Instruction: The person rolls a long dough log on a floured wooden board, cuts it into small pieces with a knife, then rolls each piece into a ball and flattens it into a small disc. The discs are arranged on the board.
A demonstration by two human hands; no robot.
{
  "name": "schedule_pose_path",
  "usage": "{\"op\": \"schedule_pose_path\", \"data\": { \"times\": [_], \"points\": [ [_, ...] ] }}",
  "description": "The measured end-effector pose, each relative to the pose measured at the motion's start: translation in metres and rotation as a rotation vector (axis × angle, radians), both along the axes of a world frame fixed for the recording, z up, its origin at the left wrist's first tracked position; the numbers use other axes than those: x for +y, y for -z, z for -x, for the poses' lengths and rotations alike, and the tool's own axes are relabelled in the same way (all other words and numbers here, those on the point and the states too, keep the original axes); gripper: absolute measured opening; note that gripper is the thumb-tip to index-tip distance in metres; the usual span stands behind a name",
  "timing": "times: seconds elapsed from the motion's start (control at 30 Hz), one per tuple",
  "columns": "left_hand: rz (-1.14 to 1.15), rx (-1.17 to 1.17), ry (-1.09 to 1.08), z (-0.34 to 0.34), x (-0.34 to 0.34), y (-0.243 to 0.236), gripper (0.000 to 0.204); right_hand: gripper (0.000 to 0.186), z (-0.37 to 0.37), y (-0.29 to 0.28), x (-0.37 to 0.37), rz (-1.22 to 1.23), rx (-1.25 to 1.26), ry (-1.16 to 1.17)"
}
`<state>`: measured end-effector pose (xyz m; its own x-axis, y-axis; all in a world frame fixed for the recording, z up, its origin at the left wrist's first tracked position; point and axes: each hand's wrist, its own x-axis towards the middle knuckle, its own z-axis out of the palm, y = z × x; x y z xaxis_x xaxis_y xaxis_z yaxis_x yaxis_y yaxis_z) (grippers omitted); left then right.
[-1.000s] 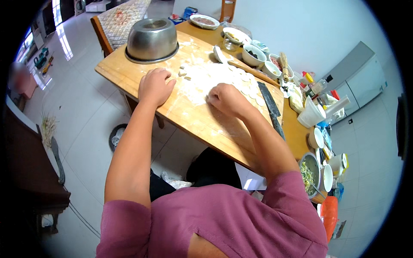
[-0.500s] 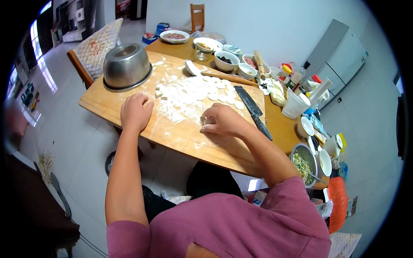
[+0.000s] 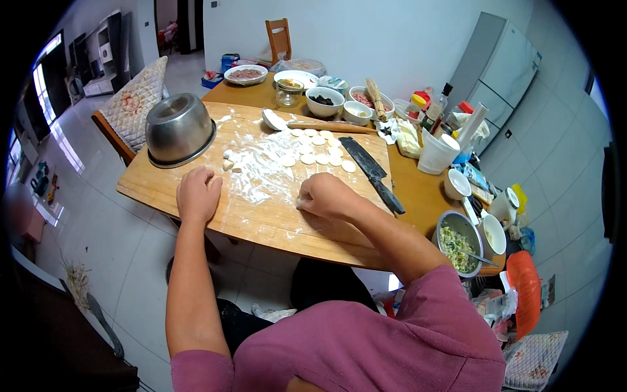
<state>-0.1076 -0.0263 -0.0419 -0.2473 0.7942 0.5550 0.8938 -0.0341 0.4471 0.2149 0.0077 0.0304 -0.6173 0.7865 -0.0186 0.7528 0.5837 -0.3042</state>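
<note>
My left hand (image 3: 198, 196) lies on the near left part of the wooden board (image 3: 261, 225), thumb apart from its loosely bent fingers, with nothing seen in it. Close beyond it are two or three small dough lumps (image 3: 228, 161). My right hand (image 3: 324, 195) is curled down onto the board right of the middle. Its fingertips are pressed together low on the wood; whatever they hold is mostly hidden. Spread flour (image 3: 255, 173) covers the board between and beyond my hands. Several flat dough rounds (image 3: 322, 159) lie past my right hand, beside a dark cleaver (image 3: 366, 162).
An upturned metal basin (image 3: 177, 130) stands at the board's far left. A rolling pin (image 3: 333, 127) and a flour scoop (image 3: 274, 120) lie along the far edge. Behind are several bowls, including dark pieces (image 3: 324, 101). At right is a bowl of chopped greens (image 3: 459, 245).
The fingers of my right hand have curled in more tightly, and the gap at its thumb has closed. My left hand stays at the same place on the board. The view has shifted slightly.
</note>
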Motion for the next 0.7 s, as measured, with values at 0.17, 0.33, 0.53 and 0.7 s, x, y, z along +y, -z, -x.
{"op": "schedule_pose_path", "data": {
  "times": [0.17, 0.33, 0.53, 0.7],
  "points": [
    [0.077, -0.022, 0.0, -0.002, -0.001, -0.005, 0.034, 0.018, -0.003, 0.008, 0.002, -0.03, 0.081, -0.063],
    [0.054, -0.009, 0.005, 0.0, -0.002, -0.002, 0.033, 0.017, 0.006, -0.002, -0.008, 0.065, 0.07, -0.019],
    [0.069, -0.02, 0.019, 0.0, -0.003, -0.006, 0.032, 0.016, 0.0, 0.011, -0.003, 0.001, 0.124, -0.059],
    [0.06, -0.012, 0.011, -0.002, -0.003, -0.008, 0.032, 0.016, -0.002, 0.013, 0.0, 0.015, 0.103, -0.038]
  ]
}}
